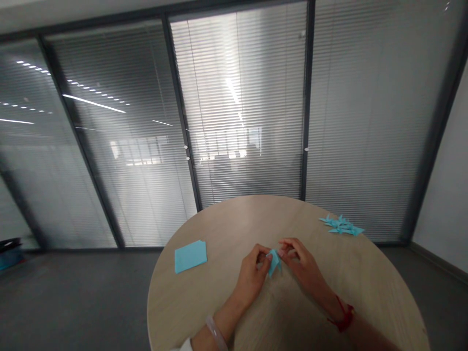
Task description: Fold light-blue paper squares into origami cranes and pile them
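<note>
Though the right hand's (302,262) grip is unclear, the left (252,266) pinches pointed blue origami (274,263).

the folded paper (273,263) is light blue, the cord bracelet (347,319) red, the tabletop (226,229) pale tan.

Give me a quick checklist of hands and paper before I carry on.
1. Left hand gripping the folded blue paper: ok.
2. Right hand beside that paper: ok.
3. Right fingertips actually touching it: cannot tell.
4. Blue paper stack lying apart from both hands: ok.
5. Pile of blue origami on the table, beyond the right hand and untouched: ok.
6. Creases sharp: cannot tell, too small.
</note>
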{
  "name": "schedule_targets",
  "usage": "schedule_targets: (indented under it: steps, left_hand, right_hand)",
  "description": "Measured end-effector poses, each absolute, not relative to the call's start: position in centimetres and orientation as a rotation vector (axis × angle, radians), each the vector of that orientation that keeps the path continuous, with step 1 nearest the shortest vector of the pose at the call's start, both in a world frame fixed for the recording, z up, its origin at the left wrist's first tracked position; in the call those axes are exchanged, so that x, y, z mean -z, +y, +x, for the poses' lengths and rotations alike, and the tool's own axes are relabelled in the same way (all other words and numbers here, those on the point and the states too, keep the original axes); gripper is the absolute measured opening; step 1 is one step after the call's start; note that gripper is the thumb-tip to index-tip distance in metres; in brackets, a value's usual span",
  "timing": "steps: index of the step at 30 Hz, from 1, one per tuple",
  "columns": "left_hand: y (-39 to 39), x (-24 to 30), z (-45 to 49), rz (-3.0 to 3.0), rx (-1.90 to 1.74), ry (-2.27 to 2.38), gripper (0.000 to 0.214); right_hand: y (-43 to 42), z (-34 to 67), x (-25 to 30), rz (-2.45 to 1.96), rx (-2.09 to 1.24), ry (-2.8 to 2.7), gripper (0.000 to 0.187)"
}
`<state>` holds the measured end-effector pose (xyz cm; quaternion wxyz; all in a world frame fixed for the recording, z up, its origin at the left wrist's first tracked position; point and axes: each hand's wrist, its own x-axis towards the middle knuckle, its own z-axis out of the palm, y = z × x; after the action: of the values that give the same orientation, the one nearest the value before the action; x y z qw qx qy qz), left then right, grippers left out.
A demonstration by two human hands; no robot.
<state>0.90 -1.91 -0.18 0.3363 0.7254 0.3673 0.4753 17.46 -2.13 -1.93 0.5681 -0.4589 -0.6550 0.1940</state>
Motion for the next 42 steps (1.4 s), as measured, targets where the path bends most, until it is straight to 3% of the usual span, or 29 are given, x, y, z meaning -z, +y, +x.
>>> schedule_targets:
  steps: [12,33,38,42]
  left_hand:
    - [-2.1,0.3,0.7,1.945,-1.281,0.895,0.023]
    - [-1.6,0.7,0.9,1.912,-1.323,0.984,0.016]
    - [-1.7,0.7,0.8,1.901,-1.361,0.991,0.010]
    - [-1.6,0.7,1.0,1.834,-1.385,0.988,0.018]
  right_hand:
    - [-2.1,17.5,1.8,-0.996,-0.444,-1.664,0.021]
    - [-2.9,17.0,0.9,-0.982,-0.640,-1.611,0.032]
    - [-2.9,16.9,1.0,-0.990,-0.720,-1.598,0.026]
    - [-2.6,17.0,1.4,-0.969,-0.705,-1.608,0.024]
